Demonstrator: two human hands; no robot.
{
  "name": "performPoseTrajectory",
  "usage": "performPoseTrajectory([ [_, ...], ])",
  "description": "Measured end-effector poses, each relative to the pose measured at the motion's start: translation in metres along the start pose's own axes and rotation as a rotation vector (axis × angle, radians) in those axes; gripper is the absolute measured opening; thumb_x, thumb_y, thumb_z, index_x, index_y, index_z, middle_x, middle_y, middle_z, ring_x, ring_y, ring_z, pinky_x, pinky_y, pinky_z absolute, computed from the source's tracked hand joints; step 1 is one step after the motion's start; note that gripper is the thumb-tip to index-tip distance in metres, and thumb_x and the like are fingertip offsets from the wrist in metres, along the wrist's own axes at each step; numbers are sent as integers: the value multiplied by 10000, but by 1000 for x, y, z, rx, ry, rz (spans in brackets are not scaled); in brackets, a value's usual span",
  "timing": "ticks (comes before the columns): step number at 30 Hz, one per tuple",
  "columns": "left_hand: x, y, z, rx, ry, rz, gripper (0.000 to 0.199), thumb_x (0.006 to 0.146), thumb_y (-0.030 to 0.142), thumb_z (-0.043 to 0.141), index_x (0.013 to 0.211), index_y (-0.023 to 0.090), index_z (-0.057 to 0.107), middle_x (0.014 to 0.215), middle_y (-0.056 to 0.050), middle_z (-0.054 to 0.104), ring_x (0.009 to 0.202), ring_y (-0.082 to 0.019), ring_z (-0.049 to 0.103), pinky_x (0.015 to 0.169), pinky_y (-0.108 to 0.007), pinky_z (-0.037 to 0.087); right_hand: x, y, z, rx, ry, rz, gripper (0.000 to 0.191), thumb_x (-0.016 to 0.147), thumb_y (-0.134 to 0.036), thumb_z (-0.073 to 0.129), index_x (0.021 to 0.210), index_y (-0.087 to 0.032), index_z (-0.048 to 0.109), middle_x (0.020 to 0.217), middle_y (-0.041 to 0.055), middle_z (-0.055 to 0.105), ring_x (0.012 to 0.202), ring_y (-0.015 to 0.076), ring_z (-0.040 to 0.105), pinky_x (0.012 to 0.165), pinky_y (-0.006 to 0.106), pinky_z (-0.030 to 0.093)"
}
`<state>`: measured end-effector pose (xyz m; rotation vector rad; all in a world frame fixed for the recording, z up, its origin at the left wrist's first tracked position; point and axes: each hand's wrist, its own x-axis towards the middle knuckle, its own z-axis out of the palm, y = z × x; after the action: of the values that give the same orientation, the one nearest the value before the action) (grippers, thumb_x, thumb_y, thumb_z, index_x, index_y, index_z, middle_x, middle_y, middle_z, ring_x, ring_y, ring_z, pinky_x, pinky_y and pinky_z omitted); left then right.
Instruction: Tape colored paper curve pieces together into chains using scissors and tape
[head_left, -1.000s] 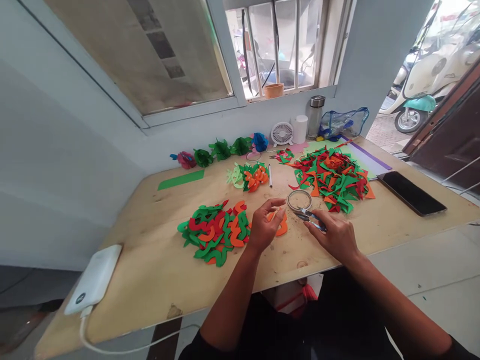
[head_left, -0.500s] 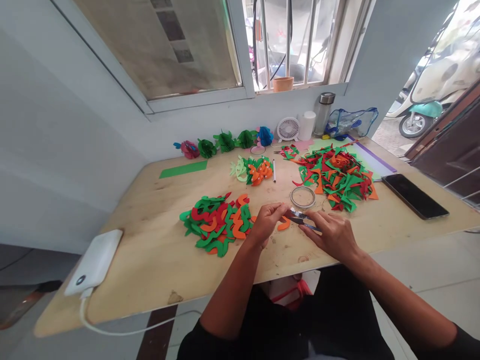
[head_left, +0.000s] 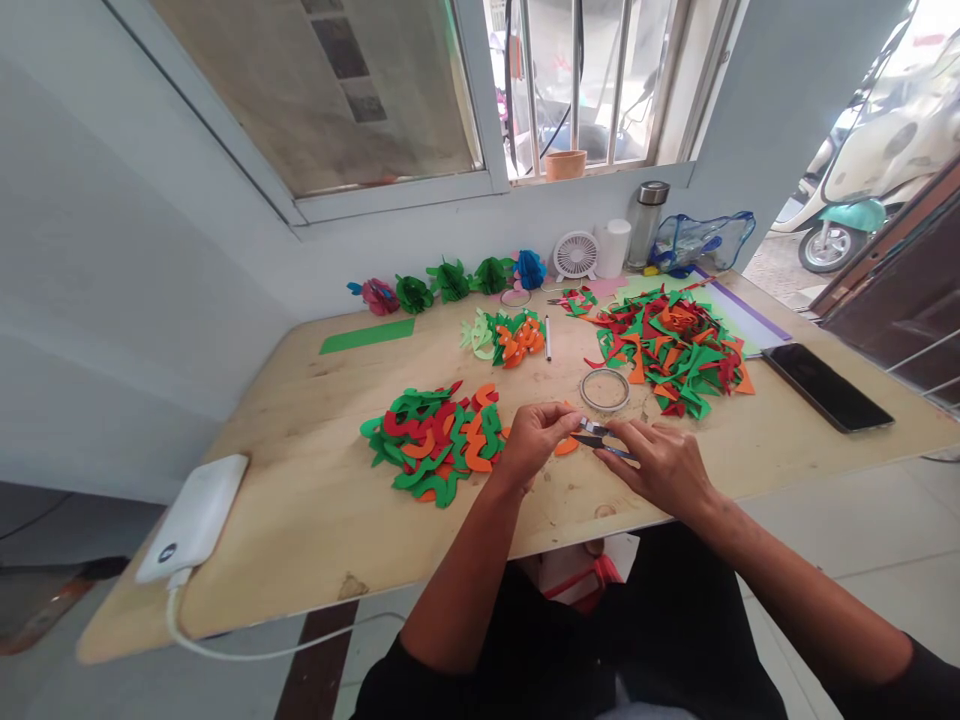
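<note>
Tabletop (head_left: pixel 285 510) lies under two hands (head_left: pixel 532 445) (head_left: pixel 664 470), one holding scissors (head_left: pixel 604 440).

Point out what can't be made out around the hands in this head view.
Head view:
- Orange paper piece: partly hidden by the left hand, so its full shape and any grip on it cannot be told.
- Metal snips: handles hidden by the right hand.
- White scooter: cut off by the right edge.
</note>
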<state>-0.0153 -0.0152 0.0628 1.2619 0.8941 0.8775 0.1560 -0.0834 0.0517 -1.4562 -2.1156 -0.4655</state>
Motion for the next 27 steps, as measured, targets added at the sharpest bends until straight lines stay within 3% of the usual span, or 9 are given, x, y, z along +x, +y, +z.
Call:
performPoseTrajectory([
  [6,-4,3,6,-19,53,23,148,733,236,620,680,131,710,675,-32,685,664,-127,598,723,-243,449,-1,1,1,-5,-9,2,289,891,-421,511,941,-172,648,709,23,688,561,121,580,547,253,304],
  [15,-2,-8,15,-146,95,6,180,732,285,628,671,129,694,646,-43,678,658,-142,615,747,-275,476,-4,1,3,-19,-23,27,314,895,-435,492,958,-168,646,719,33,686,569,120,582,538,256,294],
  [22,2,-18,18,-177,275,21,214,737,334,624,715,130,684,772,-72,706,709,-139,628,687,-249,473,-6,-1,3,-11,-49,36,322,901,-447,474,929,-177,647,699,37,681,582,128,581,548,251,295],
  [27,2,-21,15,-173,225,11,279,783,390,570,860,137,661,797,-83,712,765,-165,654,700,-276,484,-7,-1,2,-14,-56,51,318,902,-442,472,923,-178,648,688,39,675,575,129,577,541,253,292],
])
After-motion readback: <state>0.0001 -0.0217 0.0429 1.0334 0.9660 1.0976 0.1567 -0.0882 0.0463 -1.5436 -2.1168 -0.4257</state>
